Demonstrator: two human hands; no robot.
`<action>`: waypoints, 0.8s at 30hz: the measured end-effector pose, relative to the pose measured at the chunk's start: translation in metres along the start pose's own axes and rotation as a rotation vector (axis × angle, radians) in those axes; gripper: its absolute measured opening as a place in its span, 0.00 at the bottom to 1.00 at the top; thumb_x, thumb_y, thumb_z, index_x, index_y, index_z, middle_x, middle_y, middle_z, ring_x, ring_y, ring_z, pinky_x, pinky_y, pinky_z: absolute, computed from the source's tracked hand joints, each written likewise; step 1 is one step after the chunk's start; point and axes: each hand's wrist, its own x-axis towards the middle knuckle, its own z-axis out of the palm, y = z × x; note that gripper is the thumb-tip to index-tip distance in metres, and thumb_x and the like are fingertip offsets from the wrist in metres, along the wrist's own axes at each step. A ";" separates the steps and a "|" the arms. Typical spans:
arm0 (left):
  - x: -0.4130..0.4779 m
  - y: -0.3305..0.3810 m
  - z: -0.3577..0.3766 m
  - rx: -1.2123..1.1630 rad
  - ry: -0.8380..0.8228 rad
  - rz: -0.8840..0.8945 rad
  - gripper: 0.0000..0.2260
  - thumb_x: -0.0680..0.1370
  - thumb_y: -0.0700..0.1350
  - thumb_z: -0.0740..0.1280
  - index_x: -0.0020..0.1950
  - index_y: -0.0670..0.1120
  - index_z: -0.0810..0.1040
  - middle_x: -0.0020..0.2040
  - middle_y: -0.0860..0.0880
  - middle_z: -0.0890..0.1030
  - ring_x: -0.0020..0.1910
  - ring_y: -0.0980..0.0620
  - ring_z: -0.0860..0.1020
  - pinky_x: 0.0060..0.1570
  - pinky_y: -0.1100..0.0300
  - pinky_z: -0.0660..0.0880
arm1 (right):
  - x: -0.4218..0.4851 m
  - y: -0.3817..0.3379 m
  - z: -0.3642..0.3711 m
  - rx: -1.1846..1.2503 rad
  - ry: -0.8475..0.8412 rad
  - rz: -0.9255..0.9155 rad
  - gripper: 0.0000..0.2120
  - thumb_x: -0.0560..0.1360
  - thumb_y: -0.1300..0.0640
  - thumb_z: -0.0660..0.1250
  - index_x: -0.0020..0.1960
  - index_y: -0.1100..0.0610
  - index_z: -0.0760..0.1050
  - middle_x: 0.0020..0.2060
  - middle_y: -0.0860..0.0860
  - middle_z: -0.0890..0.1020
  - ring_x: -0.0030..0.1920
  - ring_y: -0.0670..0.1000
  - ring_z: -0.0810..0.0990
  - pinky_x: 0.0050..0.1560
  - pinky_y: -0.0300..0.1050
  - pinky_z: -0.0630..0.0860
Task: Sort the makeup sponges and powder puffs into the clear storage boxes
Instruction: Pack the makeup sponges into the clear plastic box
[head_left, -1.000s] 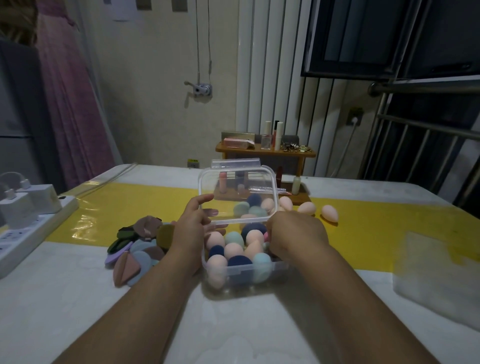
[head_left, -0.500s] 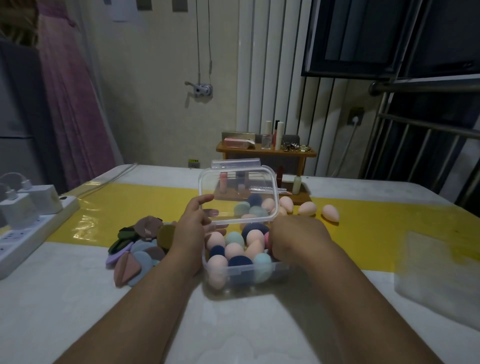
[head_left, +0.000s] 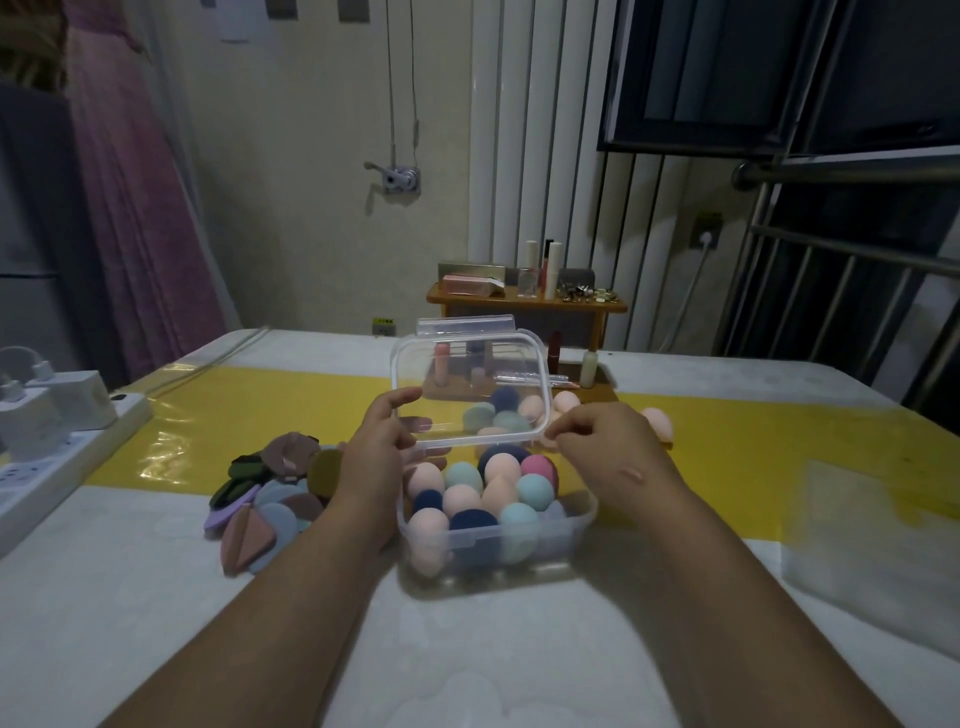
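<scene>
Clear storage box (head_left: 496, 540) sits near the table's (head_left: 156, 597) front edge, mid-width, packed w/ egg-shaped makeup sponges (head_left: 498, 493) in pink, teal & navy. Its lid (head_left: 467, 387) stands tilted up: left hand (head_left: 382, 449) pinches the lid's left edge, right hand (head_left: 605, 447) has fingertips closed on its lower right corner. Powder puffs (head_left: 265, 493) are piled just left of the box; a few loose sponges (head_left: 657, 423) lie behind it on the yellow strip (head_left: 779, 447).

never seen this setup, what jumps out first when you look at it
The clear box at table centre, packed with pink, teal and navy egg-shaped sponges, both hands on its raised lid: left hand, right hand. Left of it lies a heap of flat powder puffs.
</scene>
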 end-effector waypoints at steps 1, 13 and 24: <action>0.000 0.000 0.000 -0.002 0.002 0.000 0.24 0.76 0.34 0.51 0.55 0.56 0.79 0.55 0.41 0.76 0.53 0.36 0.78 0.46 0.49 0.78 | 0.003 0.006 0.001 0.027 0.053 0.008 0.12 0.78 0.60 0.63 0.51 0.51 0.84 0.50 0.49 0.85 0.49 0.50 0.79 0.46 0.43 0.74; 0.000 0.003 -0.003 0.003 0.005 -0.009 0.24 0.76 0.33 0.51 0.56 0.55 0.79 0.56 0.41 0.76 0.55 0.36 0.78 0.50 0.45 0.80 | 0.028 0.049 0.025 -0.085 -0.123 0.060 0.26 0.78 0.56 0.61 0.73 0.39 0.65 0.70 0.55 0.71 0.66 0.59 0.72 0.65 0.56 0.72; 0.003 0.000 -0.003 -0.024 0.011 -0.012 0.23 0.75 0.34 0.52 0.54 0.55 0.81 0.54 0.41 0.77 0.55 0.33 0.78 0.49 0.46 0.80 | 0.026 0.037 0.027 -0.183 -0.248 0.094 0.30 0.69 0.29 0.50 0.72 0.29 0.57 0.66 0.58 0.72 0.62 0.64 0.70 0.63 0.54 0.71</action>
